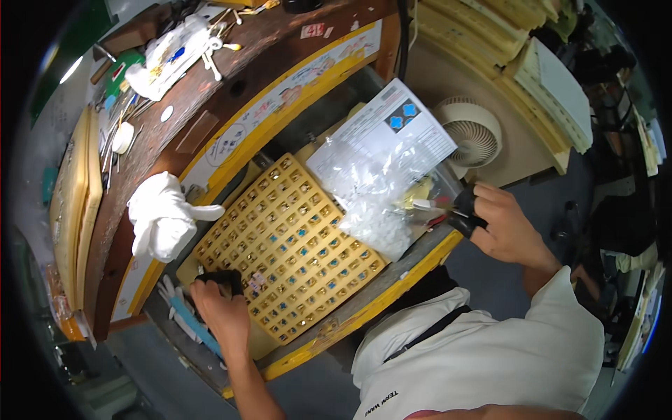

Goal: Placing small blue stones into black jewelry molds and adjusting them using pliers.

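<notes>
A yellow gridded tray (284,339) lies tilted in the open drawer, with small metallic pieces in its compartments, several of them blue. My left hand (222,308), black covers on its fingertips, is closed over the tray's left corner. A tiny silvery thing shows at those fingertips, too small to name. To the right, my right hand (505,222), also with black finger covers, is closed beside the clear plastic bags (381,189). Something slim, white and reddish shows at its fingertips; its kind cannot be made out. A printed sheet (427,143) with a blue picture lies partly under the bags.
White gloves (164,217) hang over the yellow-edged bench front. On the dark bench top (210,84) lie swabs, tools and a white cloth (175,56). A cream fan (470,133) stands past the sheet, near stacked yellow trays (483,42). A yellow drawer edge (350,318) runs before me.
</notes>
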The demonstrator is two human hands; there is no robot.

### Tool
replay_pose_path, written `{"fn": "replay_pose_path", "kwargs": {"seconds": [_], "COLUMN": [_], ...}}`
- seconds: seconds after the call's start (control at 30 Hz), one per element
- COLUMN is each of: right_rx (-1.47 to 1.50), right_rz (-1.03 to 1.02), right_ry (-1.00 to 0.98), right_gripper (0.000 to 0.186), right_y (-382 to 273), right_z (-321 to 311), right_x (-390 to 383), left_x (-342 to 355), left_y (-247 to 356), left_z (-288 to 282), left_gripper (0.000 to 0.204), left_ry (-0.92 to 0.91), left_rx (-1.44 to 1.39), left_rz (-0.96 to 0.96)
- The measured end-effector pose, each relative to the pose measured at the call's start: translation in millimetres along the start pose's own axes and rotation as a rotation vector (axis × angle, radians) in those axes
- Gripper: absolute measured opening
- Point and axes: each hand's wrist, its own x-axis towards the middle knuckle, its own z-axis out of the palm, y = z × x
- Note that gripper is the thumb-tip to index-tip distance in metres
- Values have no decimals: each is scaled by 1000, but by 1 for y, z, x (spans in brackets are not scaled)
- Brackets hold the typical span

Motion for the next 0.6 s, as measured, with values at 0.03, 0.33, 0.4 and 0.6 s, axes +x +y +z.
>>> {"fn": "replay_pose_path", "kwargs": {"seconds": [0.03, 0.33, 0.4, 0.6], "right_rx": [-202, -607, -603, -381], "right_rz": [-8, -77, -137, -151], "right_ry": [14, -89, -32, 99], "right_gripper": [10, 17, 15, 7], "right_y": [2, 4, 3, -7], "right_z": [-3, 10, 8, 11], "right_x": [-1, 6, 11, 47], "left_x": [1, 2, -1, 2], "left_y": [3, -16, -11, 63], "left_z": [1, 15, 12, -1], "left_gripper": [35, 41, 42, 25], "left_ry": [-19, -43, 88, 9], "left_rx": [13, -102, -100, -686], "left_rz": [1, -135, -90, -107]}}
